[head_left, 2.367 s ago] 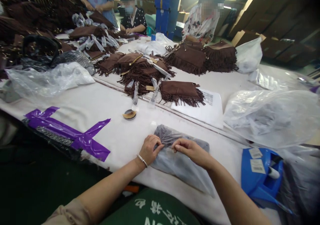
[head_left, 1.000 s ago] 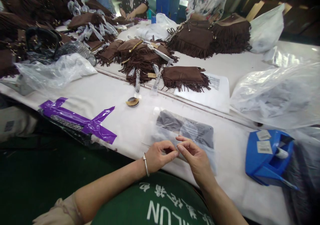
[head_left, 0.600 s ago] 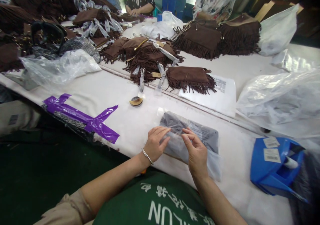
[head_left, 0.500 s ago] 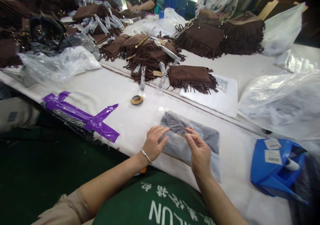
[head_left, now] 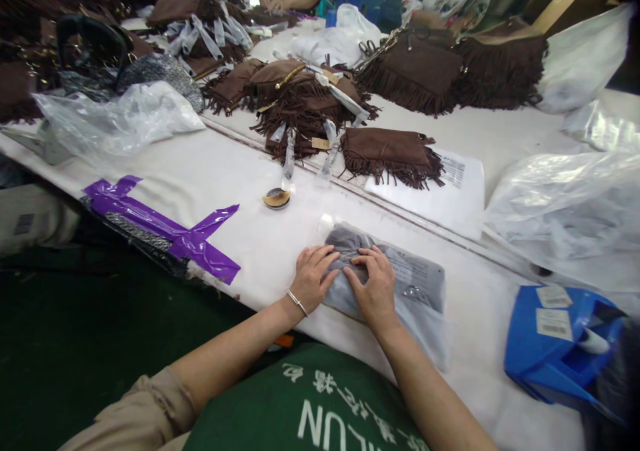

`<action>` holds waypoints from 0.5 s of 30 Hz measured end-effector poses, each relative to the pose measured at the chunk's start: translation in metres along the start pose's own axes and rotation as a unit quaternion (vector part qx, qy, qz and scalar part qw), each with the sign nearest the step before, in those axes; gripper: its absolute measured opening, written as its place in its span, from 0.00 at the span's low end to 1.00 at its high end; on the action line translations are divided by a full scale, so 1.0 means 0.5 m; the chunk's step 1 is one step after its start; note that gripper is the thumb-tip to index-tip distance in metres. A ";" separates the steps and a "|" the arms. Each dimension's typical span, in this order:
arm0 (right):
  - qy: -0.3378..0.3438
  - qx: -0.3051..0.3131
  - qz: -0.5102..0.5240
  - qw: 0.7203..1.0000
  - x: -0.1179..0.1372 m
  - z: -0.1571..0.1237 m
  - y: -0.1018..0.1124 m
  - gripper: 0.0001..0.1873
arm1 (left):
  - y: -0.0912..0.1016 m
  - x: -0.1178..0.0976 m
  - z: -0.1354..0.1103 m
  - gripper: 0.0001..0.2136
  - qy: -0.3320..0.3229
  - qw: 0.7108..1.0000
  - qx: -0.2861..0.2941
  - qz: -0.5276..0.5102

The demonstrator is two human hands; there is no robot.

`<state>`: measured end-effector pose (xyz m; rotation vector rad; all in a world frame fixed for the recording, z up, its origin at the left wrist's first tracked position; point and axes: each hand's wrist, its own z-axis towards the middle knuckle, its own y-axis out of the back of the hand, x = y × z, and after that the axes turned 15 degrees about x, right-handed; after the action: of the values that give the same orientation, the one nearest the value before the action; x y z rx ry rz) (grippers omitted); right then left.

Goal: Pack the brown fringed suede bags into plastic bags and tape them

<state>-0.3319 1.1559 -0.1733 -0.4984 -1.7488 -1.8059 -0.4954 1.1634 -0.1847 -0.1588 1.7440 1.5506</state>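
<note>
A dark item in a clear plastic bag (head_left: 417,277) lies flat on the white table near its front edge, with printed text on the bag. My left hand (head_left: 314,279) rests on the bag's left end, its fingers stretched out. Beside it my right hand (head_left: 374,284) lies on the middle of the bag, fingers spread and slightly bent, thumb toward the left hand. Both hands press on the plastic and grip nothing that I can see. Beyond them sits a small round dish (head_left: 277,199) with a yellowish piece on it.
Purple tape (head_left: 165,224) covers the table edge at left. A blue tape dispenser (head_left: 530,351) stands at right. Brown fringed bags (head_left: 390,149) lie farther back, among clear plastic bags (head_left: 570,211). Two other people are at the far side; one person's hands (head_left: 274,3) show.
My right hand has come down and left from a raised pinch at the bag's edge, and its fingers now lie spread on the bag. The left hand stays nearly in place.
</note>
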 end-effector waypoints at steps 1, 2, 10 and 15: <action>-0.007 0.000 -0.008 1.000 0.000 0.003 0.000 0.14 | -0.002 0.001 0.000 0.17 0.001 1.000 0.001 0.000; -0.018 0.000 -0.016 1.000 -0.001 0.008 0.001 0.15 | -0.003 0.002 0.001 0.17 0.001 1.000 0.002 0.000; -0.037 -0.009 -0.030 0.999 -0.028 0.075 0.055 0.11 | -0.002 -0.001 0.001 0.16 -0.018 1.000 -0.001 0.007; 0.124 0.124 -0.067 0.982 -0.005 0.009 0.052 0.27 | 0.003 0.003 0.007 0.17 -0.016 0.999 -0.015 0.024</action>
<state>-0.3143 1.1614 -0.1541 -0.0509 -1.8316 -1.6258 -0.4956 1.1677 -0.1846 -0.1076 1.7103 1.6061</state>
